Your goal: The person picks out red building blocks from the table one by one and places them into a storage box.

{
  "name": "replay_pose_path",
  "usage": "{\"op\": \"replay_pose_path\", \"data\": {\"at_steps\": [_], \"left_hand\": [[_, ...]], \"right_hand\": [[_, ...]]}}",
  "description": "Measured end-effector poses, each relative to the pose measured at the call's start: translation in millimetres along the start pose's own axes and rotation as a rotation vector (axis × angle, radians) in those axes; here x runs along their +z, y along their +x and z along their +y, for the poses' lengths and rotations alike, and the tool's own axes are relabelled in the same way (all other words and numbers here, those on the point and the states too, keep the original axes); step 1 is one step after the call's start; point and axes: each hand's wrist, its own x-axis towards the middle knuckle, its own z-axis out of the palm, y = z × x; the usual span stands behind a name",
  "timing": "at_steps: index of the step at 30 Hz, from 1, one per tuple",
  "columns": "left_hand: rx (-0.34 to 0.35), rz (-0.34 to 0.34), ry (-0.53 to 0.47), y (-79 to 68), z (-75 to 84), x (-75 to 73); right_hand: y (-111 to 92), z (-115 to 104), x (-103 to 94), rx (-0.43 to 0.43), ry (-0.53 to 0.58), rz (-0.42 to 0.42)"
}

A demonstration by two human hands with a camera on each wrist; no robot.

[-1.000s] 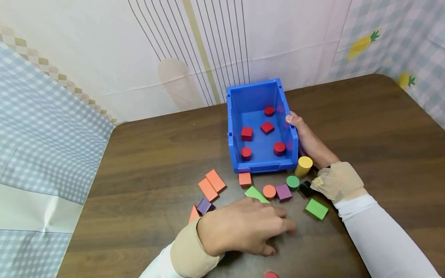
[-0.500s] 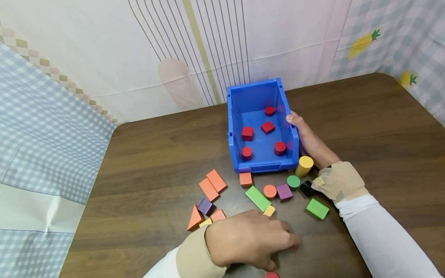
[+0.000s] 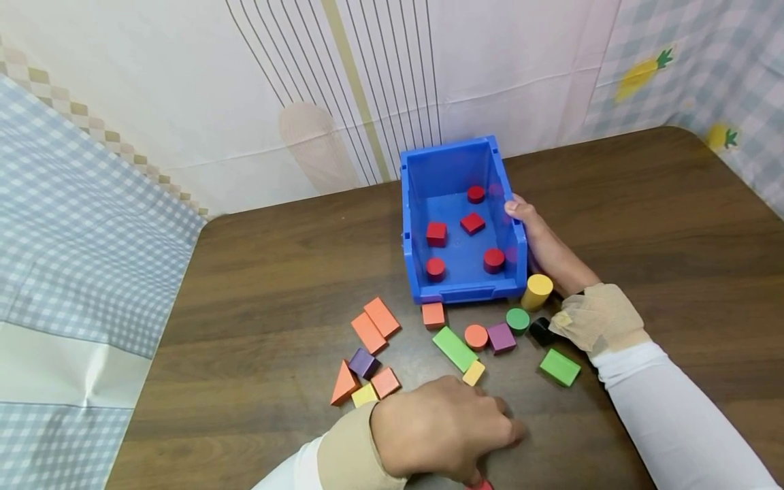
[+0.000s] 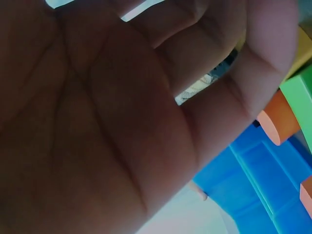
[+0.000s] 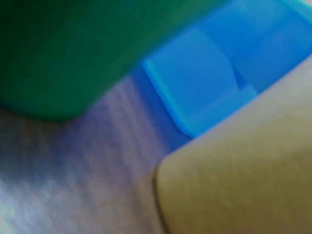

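In the head view my right hand [image 3: 545,245] grips the right wall of a blue plastic bin [image 3: 468,295], thumb over its rim. Red blocks lie inside, among them a red cube [image 3: 436,234] and a red cylinder [image 3: 493,260]. My left hand [image 3: 444,429] is low over the near part of the table, palm down, fingers loosely bent. Its thumb tip is right at a red block [image 3: 480,485], which the frame's lower edge cuts off. The left wrist view shows the palm [image 4: 97,122] and bent fingers, with no block between them.
Before the bin lie a green rectangular block [image 3: 454,348], an orange cylinder [image 3: 476,337], a purple block [image 3: 501,338] and a yellow cylinder [image 3: 537,292]. Orange rectangular blocks [image 3: 375,325] and an orange triangle [image 3: 345,383] lie left. A patterned cloth [image 3: 245,122] hangs behind the table.
My left hand has moved a little right and nearer the body, its thumb reaching the red block. Blocks it covered now show. The right hand and bin stay put.
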Motion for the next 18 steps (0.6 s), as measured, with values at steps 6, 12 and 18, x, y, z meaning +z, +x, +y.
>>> {"op": "replay_pose_path", "data": {"at_steps": [6,12,18], "left_hand": [[0.033,0.034,-0.008,-1.6,5.0,5.1],[0.045,0.043,0.024,-2.4,9.1,9.4],[0.093,0.043,-0.028,-3.1,5.0,12.3]], "right_hand": [[1,0,0.3,-0.029,0.017,-0.008],[0,0,0.6,-0.033,0.008,-0.001],[0,0,1.7,-0.014,0.005,0.006]]}}
